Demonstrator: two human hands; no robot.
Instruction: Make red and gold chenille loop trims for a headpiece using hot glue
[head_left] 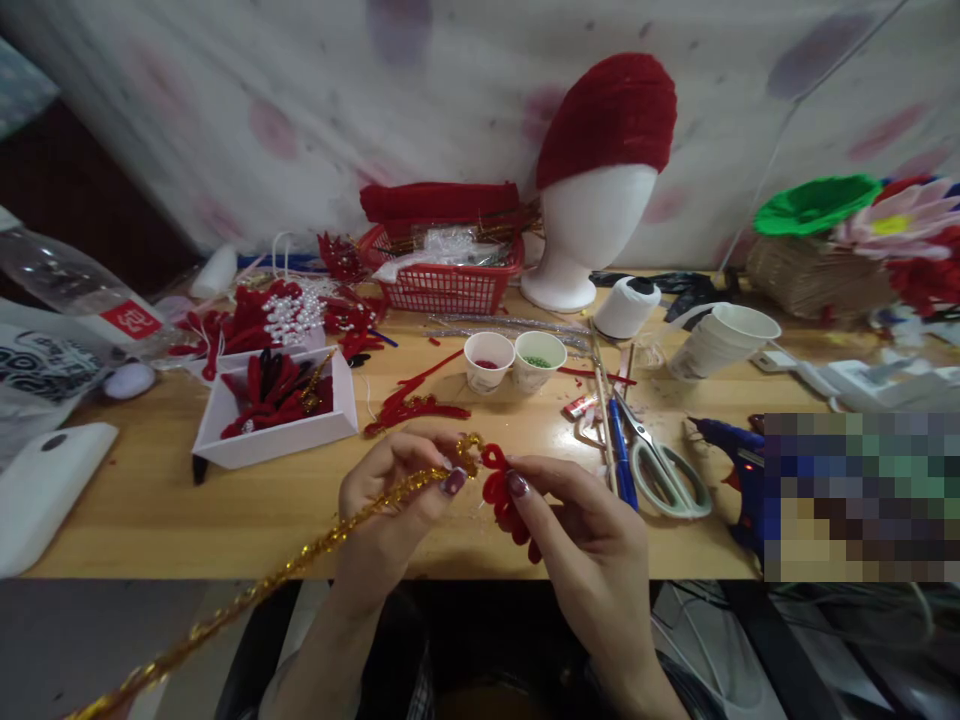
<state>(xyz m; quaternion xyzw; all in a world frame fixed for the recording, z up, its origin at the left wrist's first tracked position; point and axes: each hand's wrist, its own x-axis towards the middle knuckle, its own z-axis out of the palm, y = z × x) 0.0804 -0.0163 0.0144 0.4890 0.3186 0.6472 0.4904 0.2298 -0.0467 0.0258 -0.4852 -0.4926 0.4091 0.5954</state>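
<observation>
My left hand [394,500] pinches a long gold tinsel pipe cleaner [300,565] near its top end; the rest trails down to the lower left past the table edge. My right hand [581,525] pinches a small red pipe-cleaner ornament [501,492] of looped shapes. The gold end curls against the top of the red piece between my two thumbs. Both hands hover just above the front edge of the wooden table [225,520].
A white box of red pieces [274,405] stands at left, two small paper cups [514,360] in the middle, scissors [660,470] and a blue glue gun [731,455] at right. Behind are a red basket [442,275] and a foam head with red hat [600,180].
</observation>
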